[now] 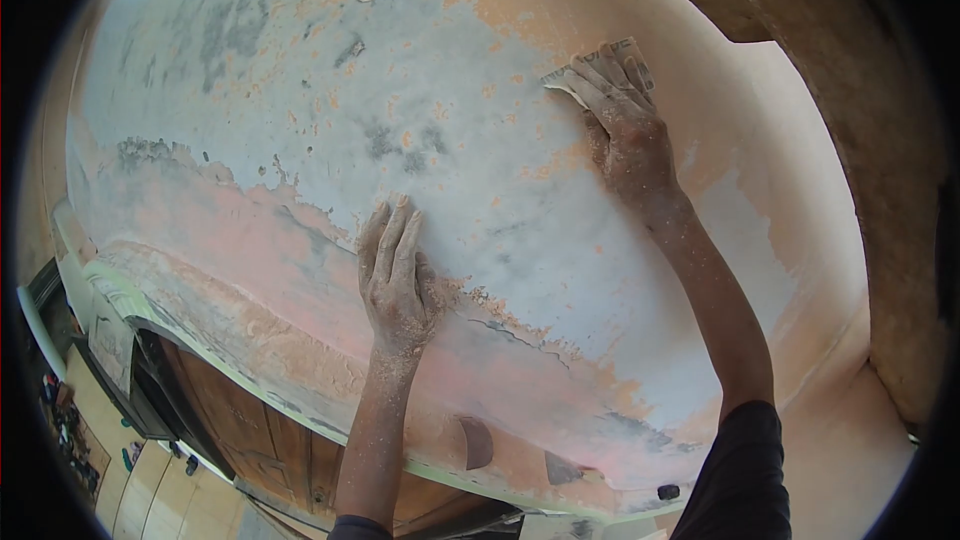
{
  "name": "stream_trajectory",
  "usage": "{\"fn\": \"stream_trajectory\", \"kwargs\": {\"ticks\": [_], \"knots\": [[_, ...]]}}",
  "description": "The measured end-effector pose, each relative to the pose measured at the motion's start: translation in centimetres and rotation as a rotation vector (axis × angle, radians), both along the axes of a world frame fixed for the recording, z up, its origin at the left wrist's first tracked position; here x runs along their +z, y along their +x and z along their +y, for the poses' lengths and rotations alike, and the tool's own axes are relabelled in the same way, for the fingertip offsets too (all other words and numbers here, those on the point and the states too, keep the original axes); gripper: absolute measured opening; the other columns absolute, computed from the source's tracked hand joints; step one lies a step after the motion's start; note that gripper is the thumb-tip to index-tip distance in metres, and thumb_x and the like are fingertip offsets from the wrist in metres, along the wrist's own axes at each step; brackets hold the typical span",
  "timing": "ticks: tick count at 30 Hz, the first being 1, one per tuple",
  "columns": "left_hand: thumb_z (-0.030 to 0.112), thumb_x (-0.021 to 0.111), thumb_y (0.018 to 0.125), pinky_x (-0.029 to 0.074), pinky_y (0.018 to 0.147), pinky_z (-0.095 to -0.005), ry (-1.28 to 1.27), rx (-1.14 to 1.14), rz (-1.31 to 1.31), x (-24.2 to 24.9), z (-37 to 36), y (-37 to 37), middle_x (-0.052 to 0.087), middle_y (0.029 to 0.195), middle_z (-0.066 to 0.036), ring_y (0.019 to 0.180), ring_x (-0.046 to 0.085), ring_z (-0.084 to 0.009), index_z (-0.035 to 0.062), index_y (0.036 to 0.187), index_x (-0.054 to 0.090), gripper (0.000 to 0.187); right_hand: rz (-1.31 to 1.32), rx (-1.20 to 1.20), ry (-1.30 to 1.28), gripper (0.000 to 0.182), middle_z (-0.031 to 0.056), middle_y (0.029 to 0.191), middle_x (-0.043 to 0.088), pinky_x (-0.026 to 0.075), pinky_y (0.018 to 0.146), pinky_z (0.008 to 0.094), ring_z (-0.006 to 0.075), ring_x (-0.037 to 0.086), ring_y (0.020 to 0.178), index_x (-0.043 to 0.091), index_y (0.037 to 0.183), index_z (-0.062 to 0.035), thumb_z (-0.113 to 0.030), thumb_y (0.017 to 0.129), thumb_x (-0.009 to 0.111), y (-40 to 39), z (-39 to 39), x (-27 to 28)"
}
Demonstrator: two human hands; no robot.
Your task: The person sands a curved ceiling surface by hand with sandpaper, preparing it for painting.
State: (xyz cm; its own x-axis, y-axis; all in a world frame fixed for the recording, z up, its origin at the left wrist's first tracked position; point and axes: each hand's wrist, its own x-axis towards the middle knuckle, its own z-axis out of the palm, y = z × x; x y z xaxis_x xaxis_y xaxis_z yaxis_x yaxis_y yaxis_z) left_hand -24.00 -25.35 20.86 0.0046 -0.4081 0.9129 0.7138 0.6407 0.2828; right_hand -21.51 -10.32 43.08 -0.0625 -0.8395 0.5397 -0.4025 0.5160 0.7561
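one patchy surface (470, 170) over pale flooring (170, 490) bears left hand (394, 280), fingers outstretched, and right hand (630, 130), extended fingers holding sandpaper (628, 52).

At the lower left of my view I see a brown wooden door (235, 410) with panels. Beside it is a floor (165, 495) of big tan tiles, with light on them. Shoes (131, 455) sit there, near a dark, mixed pile (65, 430). A big brown curved shape (895, 140) fills my right side.

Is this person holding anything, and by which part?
The right hand holds a printed sheet by its middle, under the fingers; the left hand holds nothing, resting on the patchy surface.
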Motion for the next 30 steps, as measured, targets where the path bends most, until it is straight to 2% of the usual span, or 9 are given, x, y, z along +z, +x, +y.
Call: {"fn": "stream_trajectory", "kwargs": {"ticks": [4, 6, 8, 10, 14, 19, 21, 23, 30], "knots": [[0.020, 0.036, 0.093, 0.038, 0.096, -0.0456, 0.107, 0.040, 0.078, -0.4, -0.6, -0.3, 0.053, 0.123, -0.019, 0.114, 0.048, -0.0352, -0.0017, 0.117, 0.054, 0.037, -0.325, 0.020, 0.354, 0.034, 0.0046, 0.127, 0.055, 0.038, 0.106, 0.0367, 0.0201, 0.045, 0.125, 0.056, 0.116, -0.0097, -0.009, 0.082, 0.062, 0.4, 0.0, -9.9], [0.023, 0.034, 0.094, 0.038, 0.094, -0.0456, 0.156, 0.057, 0.096, -0.6, -1.0, -0.2, 0.054, 0.121, -0.019, 0.112, 0.048, -0.0352, -0.0015, 0.117, 0.054, 0.039, -0.289, 0.013, 0.429, 0.028, 0.0092, 0.130, 0.051, 0.037, 0.106, 0.0354, 0.0216, 0.044, 0.125, 0.058, 0.114, -0.0079, -0.009, 0.087, 0.054, -0.6, 0.2, -6.6], [0.025, 0.033, 0.095, 0.039, 0.093, -0.0456, 0.146, 0.053, 0.119, -0.7, -0.8, -0.4, 0.055, 0.116, -0.019, 0.109, 0.048, -0.0349, -0.0024, 0.115, 0.055, 0.041, 0.037, -0.014, 0.131, 0.028, 0.0081, 0.127, 0.054, 0.037, 0.106, 0.0358, 0.0219, 0.046, 0.124, 0.057, 0.115, -0.0081, -0.011, 0.088, 0.053, -0.4, -1.5, -0.7], [0.027, 0.033, 0.096, 0.039, 0.092, -0.0457, 0.137, 0.021, 0.115, -0.8, -0.4, -0.2, 0.054, 0.115, -0.020, 0.109, 0.048, -0.0345, -0.0028, 0.115, 0.055, 0.042, -0.126, 0.042, -0.239, 0.028, 0.0098, 0.125, 0.056, 0.036, 0.106, 0.0367, 0.0222, 0.048, 0.122, 0.058, 0.115, -0.0076, -0.011, 0.088, 0.054, -1.1, -2.7, 0.5], [0.029, 0.033, 0.096, 0.038, 0.092, -0.0468, 0.206, 0.006, 0.205, -1.3, 0.0, -0.4, 0.049, 0.116, -0.020, 0.111, 0.045, -0.0332, -0.0026, 0.116, 0.052, 0.043, -0.401, 0.124, 0.348, 0.028, 0.0101, 0.125, 0.055, 0.034, 0.108, 0.0373, 0.0205, 0.046, 0.124, 0.056, 0.115, -0.0050, -0.010, 0.088, 0.050, -0.8, -2.2, -12.5], [0.030, 0.034, 0.095, 0.035, 0.095, -0.0482, 0.215, 0.006, 0.259, -2.1, 0.3, -1.3, 0.043, 0.119, -0.020, 0.116, 0.039, -0.0316, -0.0011, 0.119, 0.047, 0.042, -0.035, 0.117, -0.176, 0.022, 0.0079, 0.120, 0.059, 0.035, 0.107, 0.0391, 0.0236, 0.051, 0.119, 0.060, 0.110, -0.0074, -0.012, 0.090, 0.051, -2.0, -4.9, -0.5], [0.030, 0.035, 0.094, 0.033, 0.096, -0.0490, 0.244, 0.014, 0.243, -2.2, 0.7, -1.3, 0.042, 0.120, -0.019, 0.117, 0.038, -0.0315, -0.0005, 0.121, 0.044, 0.042, -0.088, 0.146, -0.219, 0.024, 0.0082, 0.122, 0.058, 0.036, 0.106, 0.0379, 0.0221, 0.050, 0.120, 0.059, 0.111, -0.0058, -0.013, 0.089, 0.053, -2.6, -6.2, -3.1], [0.030, 0.035, 0.093, 0.032, 0.098, -0.0497, 0.276, 0.019, 0.267, -2.0, 0.6, -1.3, 0.040, 0.121, -0.019, 0.117, 0.036, -0.0315, 0.0001, 0.123, 0.040, 0.043, -0.148, 0.087, 0.233, 0.026, 0.0078, 0.125, 0.056, 0.036, 0.107, 0.0335, 0.0185, 0.048, 0.122, 0.058, 0.112, -0.0035, -0.010, 0.087, 0.053, -3.4, -5.4, -11.8], [0.029, 0.038, 0.089, 0.029, 0.099, -0.0513, 0.274, 0.014, 0.332, -2.4, 0.4, -2.5, 0.037, 0.123, -0.020, 0.118, 0.036, -0.0318, 0.0020, 0.126, 0.033, 0.046, 0.146, 0.109, -0.033, 0.018, 0.0054, 0.117, 0.062, 0.035, 0.107, 0.0366, 0.0189, 0.053, 0.116, 0.063, 0.104, -0.0132, -0.019, 0.089, 0.054, -3.2, -6.9, -1.7]]}}
